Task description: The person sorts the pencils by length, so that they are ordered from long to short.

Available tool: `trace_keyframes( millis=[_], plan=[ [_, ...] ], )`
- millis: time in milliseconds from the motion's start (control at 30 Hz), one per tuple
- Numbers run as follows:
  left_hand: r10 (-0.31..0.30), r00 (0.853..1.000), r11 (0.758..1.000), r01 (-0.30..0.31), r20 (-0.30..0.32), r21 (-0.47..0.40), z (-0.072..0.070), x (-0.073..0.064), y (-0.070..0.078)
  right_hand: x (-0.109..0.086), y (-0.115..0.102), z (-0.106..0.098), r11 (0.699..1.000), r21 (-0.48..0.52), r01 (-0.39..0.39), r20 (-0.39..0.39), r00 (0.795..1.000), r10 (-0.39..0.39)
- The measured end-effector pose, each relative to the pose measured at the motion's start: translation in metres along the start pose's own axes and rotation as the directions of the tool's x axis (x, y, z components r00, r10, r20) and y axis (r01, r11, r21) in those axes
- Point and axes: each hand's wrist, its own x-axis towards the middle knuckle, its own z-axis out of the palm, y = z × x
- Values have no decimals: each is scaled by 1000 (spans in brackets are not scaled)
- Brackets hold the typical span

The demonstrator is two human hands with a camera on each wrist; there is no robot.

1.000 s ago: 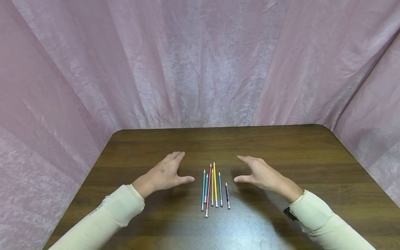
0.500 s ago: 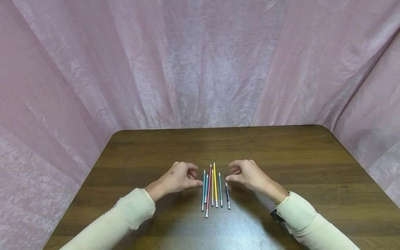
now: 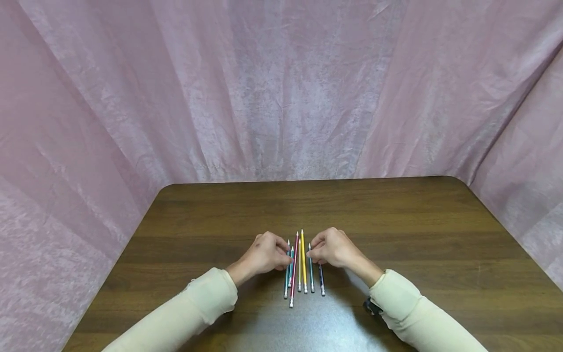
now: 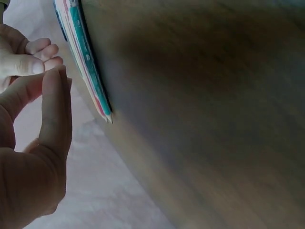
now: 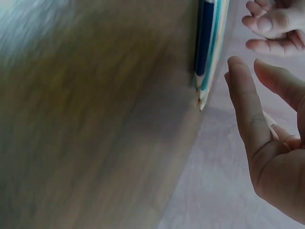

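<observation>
A row of pencils lies on the brown table. Two teal pencils (image 3: 286, 288) are on the left, then a red pencil (image 3: 292, 289), a thin pale one (image 3: 299, 281), a yellow pencil (image 3: 304, 266), another teal (image 3: 312, 279) and a short dark blue pencil (image 3: 322, 284). My left hand (image 3: 265, 253) hovers over the left teal pencils, its thumb and fingertips close together with nothing held. My right hand (image 3: 335, 248) is above the right teal and dark blue pencils, partly covering them. In the right wrist view a gap shows between its thumb and finger (image 5: 248, 95).
The wooden table (image 3: 396, 210) has rounded far corners. Pink velvety curtains (image 3: 281, 98) hang behind it and at both sides. Light reflects off the tabletop near the front. A dark band (image 3: 372, 307) shows under the right sleeve.
Both hands have moved inward, from either side of the pencils to above them. Their thumbs and fingers have drawn closer together. The pencils lie essentially where they were.
</observation>
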Motion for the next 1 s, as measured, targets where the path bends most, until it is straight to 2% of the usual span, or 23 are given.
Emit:
trace_keyframes(
  millis=[133, 333, 500, 667, 867, 1000],
  plan=[
    [-16, 1000, 998, 17, -19, 55, 7, 4, 1, 4, -3, 8, 999, 11, -50, 14, 999, 50],
    [-32, 999, 994, 34, -22, 107, 14, 11, 1, 7, -5, 16, 999, -26, -43, 54, 998, 44],
    [-40, 999, 978, 46, -34, 202, 16, 15, 3, 12, -5, 21, 996, -62, -63, 55, 996, 66],
    [-32, 999, 961, 39, -31, 273, 19, 19, 7, 18, -6, 24, 988, -126, -89, 37, 995, 94],
    [-70, 997, 954, 71, -15, 291, 26, 19, 11, 19, -8, 24, 970, -224, -95, 32, 994, 105],
    [-66, 998, 930, 67, -14, 362, 26, 22, 13, 18, -10, 23, 947, -308, -92, 48, 993, 112]
  ],
)
